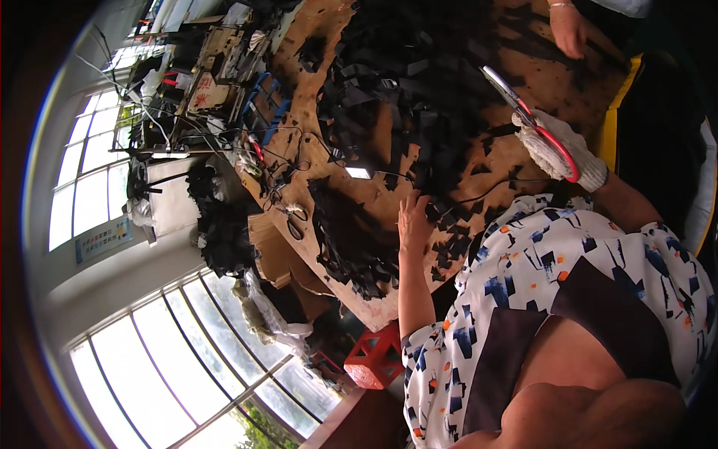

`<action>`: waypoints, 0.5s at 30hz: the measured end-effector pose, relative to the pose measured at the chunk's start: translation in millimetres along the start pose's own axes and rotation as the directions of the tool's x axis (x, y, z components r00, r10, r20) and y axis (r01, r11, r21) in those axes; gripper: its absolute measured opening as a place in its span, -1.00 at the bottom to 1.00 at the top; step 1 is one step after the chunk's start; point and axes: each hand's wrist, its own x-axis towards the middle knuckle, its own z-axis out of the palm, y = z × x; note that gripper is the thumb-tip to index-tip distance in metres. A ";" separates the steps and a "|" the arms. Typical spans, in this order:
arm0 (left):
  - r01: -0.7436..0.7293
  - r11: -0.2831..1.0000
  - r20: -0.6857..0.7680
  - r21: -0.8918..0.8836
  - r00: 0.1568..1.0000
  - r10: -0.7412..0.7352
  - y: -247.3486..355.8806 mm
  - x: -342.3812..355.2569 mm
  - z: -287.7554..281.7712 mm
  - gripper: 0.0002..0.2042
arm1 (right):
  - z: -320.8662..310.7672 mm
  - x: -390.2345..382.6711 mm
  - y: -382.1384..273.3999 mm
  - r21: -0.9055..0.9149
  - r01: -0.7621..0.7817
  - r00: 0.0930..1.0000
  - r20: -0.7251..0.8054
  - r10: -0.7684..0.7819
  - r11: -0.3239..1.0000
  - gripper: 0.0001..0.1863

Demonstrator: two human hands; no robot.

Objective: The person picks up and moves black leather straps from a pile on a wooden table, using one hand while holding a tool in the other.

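My bare left hand [413,219] is at the near part of the table, its fingers bent in a pinch against a black strap [424,173]. The fingertips are partly lost against the dark material. On the right, my right hand [557,147], in a pale knitted glove, is closed around scissors [532,120] with red handles. Their metal blades point up and away to the left, above the table. A large tangled heap of black straps [374,82] lies beyond both hands, and a smaller pile of black pieces [351,239] lies left of my left hand.
The brown wooden table [303,161] carries scattered black scraps, a small lit lamp [358,172] with a cable, and dark-handled scissors [297,221] near its left edge. Another person's hand [568,31] hangs at the far right. A red plastic stool [374,359] stands below the table corner.
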 end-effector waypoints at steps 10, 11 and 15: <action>-0.255 0.947 -0.095 -0.195 0.966 0.240 54.8 37.3 -12.8 -0.61 | 36.5 0.6 0.2 -0.072 0.022 0.999 -0.022 -0.023 0.997 -0.59; -0.205 0.971 -0.124 -0.122 0.974 0.190 58.2 42.3 -0.7 -0.64 | 47.4 -4.1 -3.0 -0.232 -0.006 0.995 -0.093 -0.016 0.973 -0.55; -0.091 0.990 -0.149 0.107 0.983 0.106 70.4 66.6 22.9 -0.74 | 49.1 -6.7 -1.2 -0.292 0.038 0.996 -0.068 -0.061 0.956 -0.52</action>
